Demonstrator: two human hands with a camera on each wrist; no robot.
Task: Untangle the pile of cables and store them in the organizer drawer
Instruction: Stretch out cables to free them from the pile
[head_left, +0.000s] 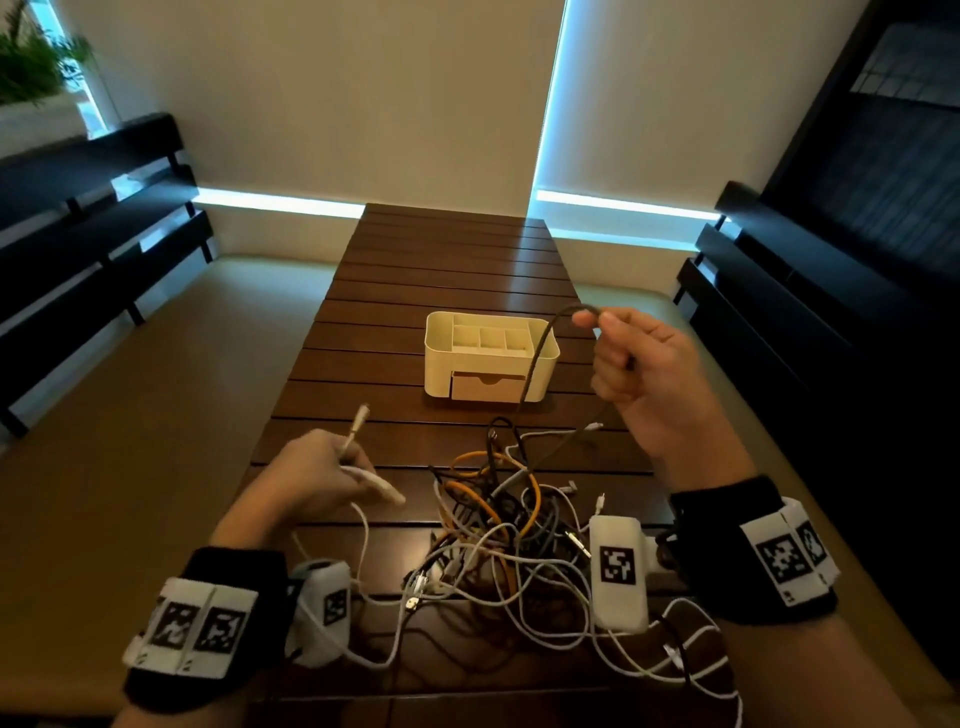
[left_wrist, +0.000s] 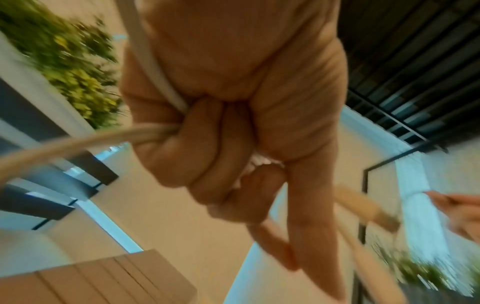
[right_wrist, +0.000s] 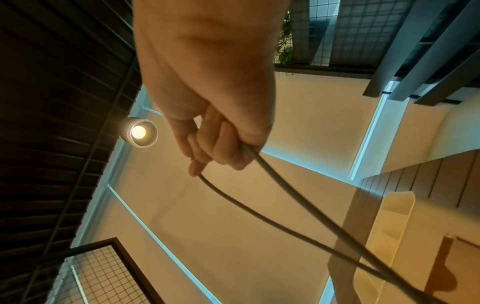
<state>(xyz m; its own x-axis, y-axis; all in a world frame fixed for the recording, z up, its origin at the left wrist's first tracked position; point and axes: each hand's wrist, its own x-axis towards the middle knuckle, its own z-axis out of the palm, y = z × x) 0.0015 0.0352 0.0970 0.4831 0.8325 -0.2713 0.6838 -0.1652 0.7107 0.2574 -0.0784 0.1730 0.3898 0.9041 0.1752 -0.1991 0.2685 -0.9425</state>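
A tangled pile of cables (head_left: 498, 525), white, black, grey and orange, lies on the near part of the wooden table (head_left: 447, 270). My left hand (head_left: 317, 473) grips a white cable (head_left: 371, 483) whose two plug ends stick out of the fist; the left wrist view shows the curled fingers (left_wrist: 207, 156) around the white cable (left_wrist: 155, 67). My right hand (head_left: 639, 364) is raised above the table and holds a loop of dark grey cable (head_left: 540, 358) that runs down into the pile; the dark grey cable (right_wrist: 298, 207) leaves the fist as two strands. The cream organizer (head_left: 491, 356) stands mid-table, its drawer (head_left: 488, 387) shut.
Dark slatted benches (head_left: 93, 228) run along the left and right of the table. A beige floor surrounds it. The organizer's top compartments (head_left: 488, 335) look empty. The far half of the table beyond the organizer carries no objects.
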